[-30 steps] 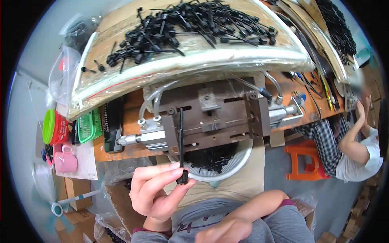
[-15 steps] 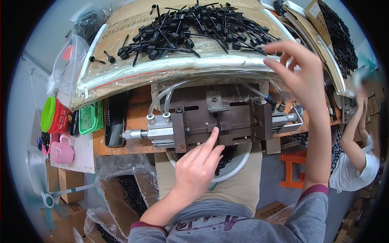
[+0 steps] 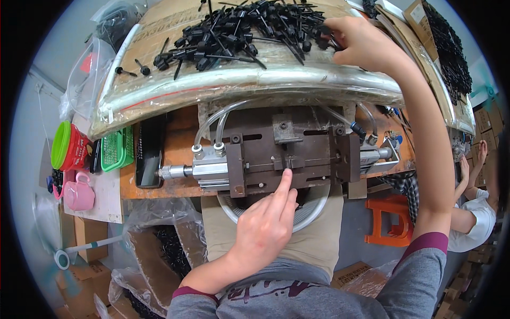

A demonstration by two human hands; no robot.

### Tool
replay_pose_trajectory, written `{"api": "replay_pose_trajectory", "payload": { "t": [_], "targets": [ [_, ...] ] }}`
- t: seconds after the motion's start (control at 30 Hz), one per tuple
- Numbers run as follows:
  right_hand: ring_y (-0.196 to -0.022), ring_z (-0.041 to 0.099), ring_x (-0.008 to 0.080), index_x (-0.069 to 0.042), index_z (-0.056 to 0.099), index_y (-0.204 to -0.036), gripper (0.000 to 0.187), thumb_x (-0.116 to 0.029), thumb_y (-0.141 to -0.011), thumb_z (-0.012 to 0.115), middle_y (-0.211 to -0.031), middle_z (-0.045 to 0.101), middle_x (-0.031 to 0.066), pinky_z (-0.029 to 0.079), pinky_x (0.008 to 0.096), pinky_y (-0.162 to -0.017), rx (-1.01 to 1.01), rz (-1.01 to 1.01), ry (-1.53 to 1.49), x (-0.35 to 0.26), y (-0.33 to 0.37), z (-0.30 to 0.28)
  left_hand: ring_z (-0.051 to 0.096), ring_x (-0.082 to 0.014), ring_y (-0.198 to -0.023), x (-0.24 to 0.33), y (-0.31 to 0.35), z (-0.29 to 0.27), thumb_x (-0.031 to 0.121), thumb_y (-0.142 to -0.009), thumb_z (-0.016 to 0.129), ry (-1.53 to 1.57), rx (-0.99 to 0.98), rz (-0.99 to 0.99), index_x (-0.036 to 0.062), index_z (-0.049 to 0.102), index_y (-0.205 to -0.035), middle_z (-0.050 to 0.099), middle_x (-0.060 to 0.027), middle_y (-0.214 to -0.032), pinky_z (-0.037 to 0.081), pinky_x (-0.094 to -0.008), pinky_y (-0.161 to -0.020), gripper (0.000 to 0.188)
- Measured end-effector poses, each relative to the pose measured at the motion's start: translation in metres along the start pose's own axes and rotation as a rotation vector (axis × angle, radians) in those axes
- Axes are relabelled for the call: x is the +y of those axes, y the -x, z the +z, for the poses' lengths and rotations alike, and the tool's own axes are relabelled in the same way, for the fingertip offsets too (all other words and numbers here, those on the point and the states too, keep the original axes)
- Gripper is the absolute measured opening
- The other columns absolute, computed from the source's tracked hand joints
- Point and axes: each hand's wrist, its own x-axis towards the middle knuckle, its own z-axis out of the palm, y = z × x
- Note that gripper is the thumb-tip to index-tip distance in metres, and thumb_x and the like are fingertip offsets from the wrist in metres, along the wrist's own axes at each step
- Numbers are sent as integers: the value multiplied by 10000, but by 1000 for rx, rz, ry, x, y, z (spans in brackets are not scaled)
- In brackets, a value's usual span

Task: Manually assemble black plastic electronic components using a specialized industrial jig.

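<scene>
My left hand (image 3: 263,228) rests low over the middle of a dark brown metal clamping fixture (image 3: 313,173). Its index finger is stretched out, the tip at the small centre block (image 3: 288,161); no object shows in this hand. Up at the right end of a heap of black plastic parts (image 3: 228,40), each with a thin stem and a thicker head, is my right hand (image 3: 366,47). Its thumb and fingers close around a black plastic part (image 3: 325,38) there, partly hidden by the fingers.
Air cylinders (image 3: 210,173) with clear hoses flank the fixture. A cardboard tray edge (image 3: 255,80) wrapped in plastic stands behind it. A white-rimmed basket (image 3: 319,204) sits below. At left are a green basket (image 3: 118,151) and pink cup (image 3: 79,194); at right, an orange stool (image 3: 374,223) and another person (image 3: 475,226).
My right hand has moved from above the tray's front edge, up and left into the heap, and closed on a part. My left fingertip stays at the centre block.
</scene>
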Motion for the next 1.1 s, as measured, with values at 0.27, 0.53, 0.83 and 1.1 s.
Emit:
{"api": "replay_pose_trajectory", "payload": {
  "t": [0.27, 0.53, 0.83, 1.1],
  "targets": [
    [-727, 611, 115, -16, 708, -982, 159, -129, -875, 673, -805, 672, 56, 490, 244, -671, 316, 45, -528, -25, 39, -16, 688, -188, -683, -10, -8, 8, 94, -725, 779, 0, 9, 4, 11, 702, -921, 666, -149, -1229, 548, -279, -626, 227],
    [-762, 660, 110, -20, 650, -1000, 135, -106, -896, 648, -901, 682, 91, 517, 254, -630, 340, 102, -1487, -13, 71, 9, 647, -166, -597, -9, -10, 5, 133, -718, 800, -30, -36, -6, 39, 710, -930, 668, -122, -1239, 527, -262, -570, 249],
    [-582, 637, 148, 26, 615, -1030, 174, -65, -888, 660, -866, 676, 123, 518, 262, -520, -174, 408, -1931, -93, 145, 44, 709, -238, -904, -3, -25, -34, 3, -683, 838, 569, 194, 11, -6, 699, -1130, 700, -166, -1108, 591, -304, -747, 469],
    [-687, 673, 159, 65, 572, -1151, 258, -48, -926, 629, -956, 695, 186, 558, 254, -611, 235, 441, -1700, -82, 169, 55, 703, -216, -807, -5, -1, -21, 31, -684, 823, 335, 107, -57, 5, 724, -1009, 686, -154, -1157, 573, -290, -683, 341]
  ]
}}
